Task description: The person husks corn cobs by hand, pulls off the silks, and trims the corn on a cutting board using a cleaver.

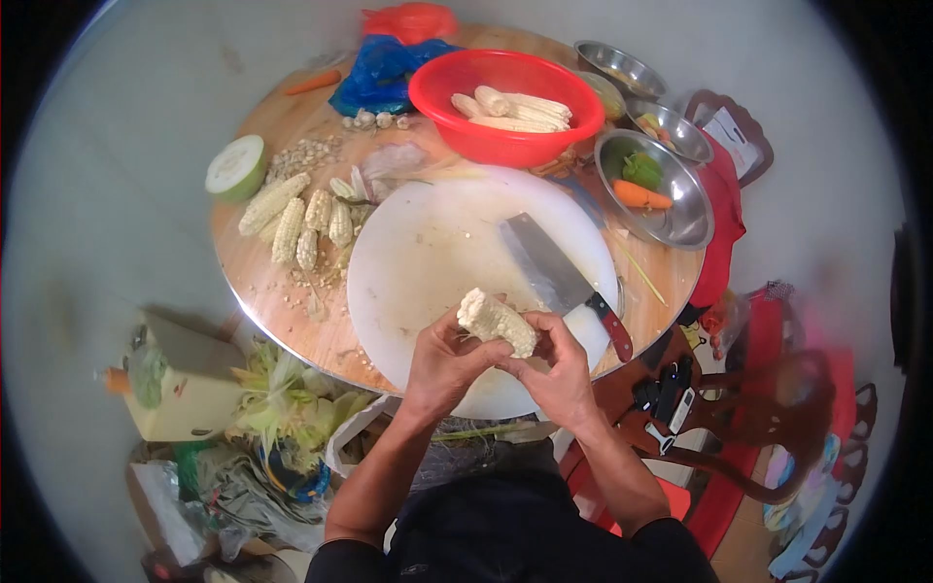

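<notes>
Both of my hands hold one pale ear of corn (498, 322) above the front of the round white cutting board (418, 262). My left hand (449, 358) is closed around its left end, and my right hand (554, 366) grips the right end. The fingers behind the corn are partly hidden. A cleaver (556, 264) with a dark red handle lies on the board, right of the corn. Left of the board, several corn ears (289, 229) rest on the wooden table (292, 316) among scattered bits.
A red basin (457, 131) holding several corn ears stands behind the board. Metal bowls, one with a carrot (641, 195) and a green pepper (641, 170), sit at the right. A cut melon (236, 167) lies far left; corn husks (282, 394) are heaped below the table edge.
</notes>
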A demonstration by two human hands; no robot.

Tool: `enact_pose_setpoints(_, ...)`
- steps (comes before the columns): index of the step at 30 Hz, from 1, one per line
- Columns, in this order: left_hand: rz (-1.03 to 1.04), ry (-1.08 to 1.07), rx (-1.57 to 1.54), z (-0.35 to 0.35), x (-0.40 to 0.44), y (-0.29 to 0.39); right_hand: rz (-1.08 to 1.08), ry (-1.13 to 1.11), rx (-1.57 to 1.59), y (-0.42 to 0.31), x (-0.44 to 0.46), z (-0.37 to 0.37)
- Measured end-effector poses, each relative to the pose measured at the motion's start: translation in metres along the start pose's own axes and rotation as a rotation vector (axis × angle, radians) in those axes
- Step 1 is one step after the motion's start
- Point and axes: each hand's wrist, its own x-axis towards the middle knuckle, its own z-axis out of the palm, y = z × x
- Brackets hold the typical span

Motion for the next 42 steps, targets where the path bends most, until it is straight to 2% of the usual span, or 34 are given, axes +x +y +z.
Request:
enact_pose_setpoints(1, 0.002, 0.000, -0.003, 0.000, 0.001, -0.001, -0.001, -0.002, -0.003, -0.001, -0.001, -0.001)
enact_pose_setpoints(3, 0.191, 0.036, 0.378, -0.001, 0.001, -0.006, 0.219, -0.033, 0.053, -0.007, -0.004, -0.004)
enact_pose_setpoints(4, 0.188, 0.036, 0.375, 0.001, 0.001, -0.007, 0.222, -0.034, 0.050, -0.005, -0.004, -0.006)
enact_pose_setpoints(6, 0.471, 0.094, 0.752, 0.005, -0.001, -0.008, 0.358, -0.189, 0.301, 0.000, -0.002, -0.011)
enact_pose_setpoints(7, 0.470, 0.096, 0.748, 0.008, -0.001, -0.007, 0.360, -0.190, 0.297, -0.001, -0.003, -0.013)
enact_pose_setpoints(9, 0.629, 0.202, 0.894, 0.014, 0.000, -0.004, 0.467, -0.194, 0.278, -0.008, -0.005, -0.015)
enact_pose_setpoints(13, 0.569, 0.272, 1.032, 0.013, 0.001, -0.004, 0.399, -0.232, 0.291, -0.007, 0.004, -0.046)
enact_pose_setpoints(15, 0.513, 0.286, 1.079, 0.014, 0.000, -0.006, 0.336, -0.045, 0.349, -0.010, 0.012, -0.056)
enact_pose_setpoints(17, 0.515, 0.280, 1.079, 0.016, 0.000, -0.007, 0.316, -0.020, 0.257, -0.018, 0.022, -0.056)
enact_pose_setpoints(23, 0.525, 0.250, 1.064, 0.017, -0.002, -0.007, 0.266, -0.071, 0.244, -0.024, 0.030, -0.034)
enact_pose_setpoints(25, 0.532, 0.239, 1.062, 0.015, -0.002, -0.006, 0.137, -0.201, 0.112, -0.008, 0.034, -0.039)
enact_pose_setpoints(28, 0.486, 0.197, 1.046, 0.005, -0.002, -0.009, 0.148, -0.194, 0.081, -0.014, 0.034, -0.042)
enact_pose_setpoints(30, 0.144, 0.048, 0.590, -0.006, 0.002, -0.017, 0.128, -0.261, 0.120, -0.028, 0.028, -0.047)
enact_pose_setpoints(31, 0.143, 0.046, 0.590, -0.007, 0.003, -0.019, 0.109, -0.326, 0.159, -0.031, 0.025, -0.050)
enact_pose_setpoints(33, -0.138, 0.055, -0.187, -0.008, 0.008, -0.019, 0.148, -0.263, 0.265, -0.026, 0.020, -0.055)
enact_pose_setpoints(35, -0.199, -0.004, -0.228, -0.014, 0.012, -0.018, 0.185, -0.197, 0.371, -0.020, 0.019, -0.058)
enact_pose_setpoints(37, -0.165, -0.061, -0.383, -0.016, 0.013, -0.020, 0.343, -0.079, 0.180, -0.015, 0.022, -0.059)
enact_pose_setpoints(38, -0.167, -0.062, -0.381, -0.017, 0.014, -0.022, 0.343, -0.076, 0.181, -0.018, 0.020, -0.058)
enact_pose_setpoints(40, -0.137, -0.055, -0.407, -0.018, 0.016, -0.025, 0.437, -0.190, 0.321, -0.027, 0.012, -0.050)
enact_pose_setpoints(42, -0.135, -0.043, -0.388, -0.017, 0.015, -0.025, 0.431, -0.272, 0.309, -0.033, 0.006, -0.038)
